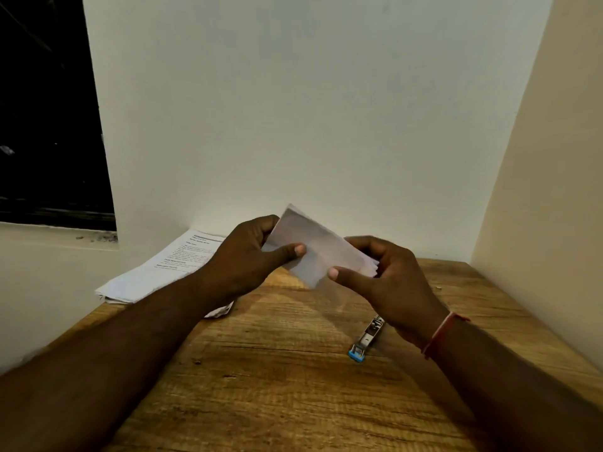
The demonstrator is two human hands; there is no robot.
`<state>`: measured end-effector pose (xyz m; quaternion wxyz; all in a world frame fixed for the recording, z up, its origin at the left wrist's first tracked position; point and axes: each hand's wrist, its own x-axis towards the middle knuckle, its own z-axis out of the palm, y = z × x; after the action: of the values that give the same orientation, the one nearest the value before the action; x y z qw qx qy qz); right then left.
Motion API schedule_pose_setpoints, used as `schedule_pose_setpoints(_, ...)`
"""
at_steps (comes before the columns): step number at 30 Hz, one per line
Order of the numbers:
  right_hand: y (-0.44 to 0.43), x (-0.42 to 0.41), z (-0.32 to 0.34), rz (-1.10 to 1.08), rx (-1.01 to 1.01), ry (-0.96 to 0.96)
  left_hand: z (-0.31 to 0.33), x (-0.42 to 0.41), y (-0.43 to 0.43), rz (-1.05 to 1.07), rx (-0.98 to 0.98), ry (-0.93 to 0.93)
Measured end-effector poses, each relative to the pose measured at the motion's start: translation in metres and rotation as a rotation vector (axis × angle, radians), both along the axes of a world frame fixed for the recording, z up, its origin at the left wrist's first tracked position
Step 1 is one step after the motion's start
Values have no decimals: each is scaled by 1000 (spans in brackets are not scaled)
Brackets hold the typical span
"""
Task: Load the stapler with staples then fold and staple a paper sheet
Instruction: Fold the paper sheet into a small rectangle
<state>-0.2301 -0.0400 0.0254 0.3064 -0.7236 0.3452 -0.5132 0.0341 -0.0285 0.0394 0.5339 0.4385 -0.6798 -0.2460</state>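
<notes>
White folded paper (321,247), held above the table (277,370), pinched in my left hand (251,259) and right hand (388,282). Folding looks done; stapling remains. Stapler (367,337) lies untouched below; whether it is loaded, I can't tell.

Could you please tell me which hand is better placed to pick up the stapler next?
Probably the right hand: the stapler lies on the table just beneath it, while the left hand, farther away, can hold the folded paper.
</notes>
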Motion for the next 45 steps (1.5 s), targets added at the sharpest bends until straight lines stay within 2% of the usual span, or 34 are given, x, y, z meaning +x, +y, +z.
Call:
schedule_pose_setpoints(3, -9, -3, -5, -131, -63, 67, -5, -4, 1, -27, -8, 27)
schedule_pose_setpoints(6, -14, -7, -5, -234, -128, 87, -10, -5, -1, 85, -157, -128)
schedule_pose_setpoints(8, -18, -10, -5, -249, -135, 58, -9, -5, -3, 106, -221, -190)
schedule_pose_setpoints(12, -24, -14, -9, -196, -106, 11, -14, -1, -11, 48, -155, -175)
schedule_pose_setpoints(17, -30, -12, -18, -155, -110, -20, -22, -5, -14, -146, 205, 82)
schedule_pose_setpoints(22, -40, -19, -20, -169, -87, -119, -20, -10, -20, -173, 461, 672)
schedule_pose_setpoints(24, -42, -20, -21, -172, -93, -126, -19, -8, -19, -269, 582, 788)
schedule_pose_setpoints(27, -44, -20, -25, -195, -127, -109, -23, -7, -20, -354, 662, 639)
schedule_pose_setpoints(32, -46, -20, -25, -174, -81, -93, -35, -12, -25, -280, 564, 506)
schedule_pose_setpoints(36, -50, -27, -16, 19, 295, -511, -33, -3, -28, -129, 442, 453)
schedule_pose_setpoints(37, -50, -30, -14, 62, 374, -549, -32, -1, -29, -93, 412, 418)
schedule_pose_setpoints(39, -50, -33, -15, 111, 436, -477, -31, 2, -28, -67, 355, 320)
schedule_pose_setpoints(42, -50, -28, -22, 67, 367, -266, -31, 1, -25, -63, 315, 178)
schedule_pose_setpoints(45, -52, -28, -25, 7, 330, -230, -33, -1, -26, -79, 293, 127)
